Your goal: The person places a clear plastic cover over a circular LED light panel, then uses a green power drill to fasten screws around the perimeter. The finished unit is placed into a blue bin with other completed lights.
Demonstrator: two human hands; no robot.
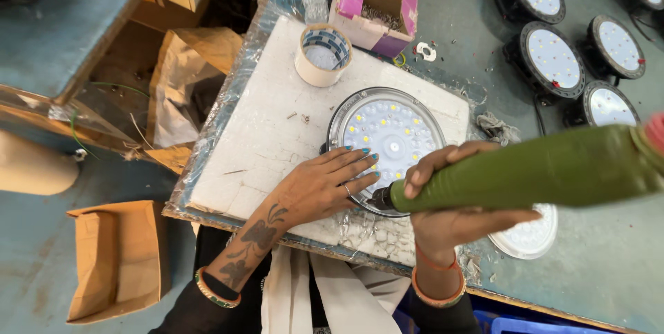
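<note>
Nearest the camera, the right hand (449,199) is wrapped closed around a green electric screwdriver (526,168), its grip tight on the barrel. The tool's long axis runs nearly level, right to left, and its dark tip meets the near rim of a round LED light fixture (387,140). The left hand (325,185) lies flat and open, holding nothing, its fingertips pressing the fixture's left edge. The fixture sits on a white foam pad (270,133) on the worktop (609,265). The screw under the tip is hidden, and the tool's rear end is cut off. A white disc (532,234) peeks out beneath the screwdriver. Further back stand a tape roll (322,55), a small cardboard box of screws (377,9) and finished black lamps (553,57).
</note>
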